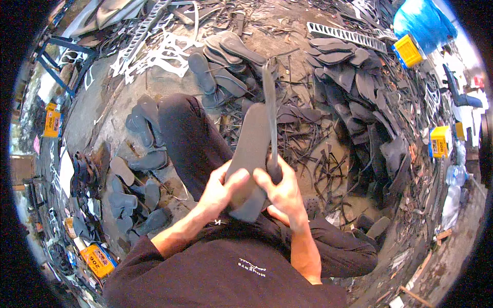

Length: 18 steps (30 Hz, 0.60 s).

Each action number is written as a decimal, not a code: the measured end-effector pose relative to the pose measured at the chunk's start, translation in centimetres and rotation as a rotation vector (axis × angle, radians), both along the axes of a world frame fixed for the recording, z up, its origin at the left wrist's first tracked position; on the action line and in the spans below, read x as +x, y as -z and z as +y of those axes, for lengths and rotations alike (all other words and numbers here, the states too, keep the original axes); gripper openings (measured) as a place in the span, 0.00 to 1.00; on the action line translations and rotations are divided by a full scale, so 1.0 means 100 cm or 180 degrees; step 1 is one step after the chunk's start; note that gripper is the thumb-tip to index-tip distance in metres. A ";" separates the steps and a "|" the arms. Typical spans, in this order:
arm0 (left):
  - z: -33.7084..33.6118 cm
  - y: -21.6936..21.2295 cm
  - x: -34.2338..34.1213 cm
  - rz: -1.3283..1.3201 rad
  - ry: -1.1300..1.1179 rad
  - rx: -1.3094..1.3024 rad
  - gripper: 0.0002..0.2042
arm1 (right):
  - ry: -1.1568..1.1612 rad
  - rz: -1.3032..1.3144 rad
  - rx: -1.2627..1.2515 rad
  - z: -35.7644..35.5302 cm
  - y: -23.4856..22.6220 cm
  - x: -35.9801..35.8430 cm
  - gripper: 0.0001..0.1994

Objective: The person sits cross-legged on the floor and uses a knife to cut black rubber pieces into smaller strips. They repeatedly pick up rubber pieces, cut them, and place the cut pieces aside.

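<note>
A grey shoe sole (250, 136) stands out in front of my lap, its toe end pointing away from me. My left hand (222, 187) is closed around its left edge near the heel, thumb on top. In my right hand (283, 191) is a knife (269, 97) with a dark handle and a long, narrow, grey blade. The blade runs along the right edge of the sole and points away from me. My right thumb lies against the sole near the heel. The fingers beneath the sole are partly hidden.
Loose soles (226, 51) lie ahead, and more (146, 123) lie to my left. A large heap of dark soles (359, 92) rises on the right. Thin dark offcuts (328, 164) litter the floor. White cut-out sheets (164, 56), yellow boxes (440, 142) and a blue bundle (423, 25) stand farther out.
</note>
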<state>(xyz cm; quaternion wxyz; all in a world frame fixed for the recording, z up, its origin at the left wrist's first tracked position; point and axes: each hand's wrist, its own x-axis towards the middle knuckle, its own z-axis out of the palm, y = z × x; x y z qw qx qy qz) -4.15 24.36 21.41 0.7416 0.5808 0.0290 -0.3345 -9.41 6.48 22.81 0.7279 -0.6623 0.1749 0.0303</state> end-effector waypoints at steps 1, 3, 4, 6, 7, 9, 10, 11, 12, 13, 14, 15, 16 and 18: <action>0.003 0.006 0.012 -0.0048 -0.0084 -0.0157 0.18 | -0.0211 0.0186 -0.0086 0.003 0.000 -0.017 0.26; -0.015 0.004 0.038 -0.0122 -0.0116 -0.0043 0.18 | -0.0437 0.0355 -0.0345 0.007 -0.001 -0.045 0.28; -0.021 0.005 0.040 0.0086 0.0083 0.0000 0.17 | -0.0167 0.0116 -0.0497 0.015 -0.007 -0.055 0.24; -0.031 -0.004 0.046 0.0371 0.0382 -0.0001 0.17 | 0.0151 -0.0067 -0.0893 0.009 0.004 -0.069 0.21; -0.032 -0.013 0.048 0.0460 0.0451 -0.0033 0.17 | 0.0300 -0.0158 -0.1093 0.005 0.007 -0.074 0.20; -0.036 -0.020 0.051 0.0536 0.0582 -0.0123 0.16 | 0.0447 0.0090 -0.1730 0.002 0.001 -0.077 0.21; -0.038 -0.020 0.052 0.0521 0.0651 -0.0191 0.16 | 0.0580 0.0171 -0.1758 0.004 0.005 -0.081 0.21; -0.039 -0.021 0.053 0.0500 0.0717 -0.0261 0.17 | 0.0712 0.0246 -0.1786 0.007 0.010 -0.086 0.21; -0.040 -0.020 0.056 0.0729 0.0874 -0.0480 0.15 | 0.0864 -0.0004 -0.2141 0.009 0.024 -0.095 0.20; -0.043 -0.021 0.057 0.0772 0.0919 -0.0565 0.15 | 0.0957 -0.0069 -0.2295 0.008 0.033 -0.103 0.20; -0.043 -0.024 0.055 0.0838 0.0967 -0.0639 0.15 | 0.1049 -0.0110 -0.2438 0.009 0.032 -0.107 0.20; -0.042 -0.027 0.053 0.0903 0.1014 -0.0709 0.15 | 0.1140 -0.0151 -0.2580 0.009 0.030 -0.109 0.20; -0.043 -0.029 0.051 0.0869 0.1105 -0.0772 0.15 | 0.1114 0.0014 -0.2430 0.006 0.026 -0.111 0.22; -0.047 -0.026 0.048 0.0707 0.1298 -0.0868 0.16 | 0.1118 -0.0061 -0.2200 -0.009 0.017 -0.105 0.22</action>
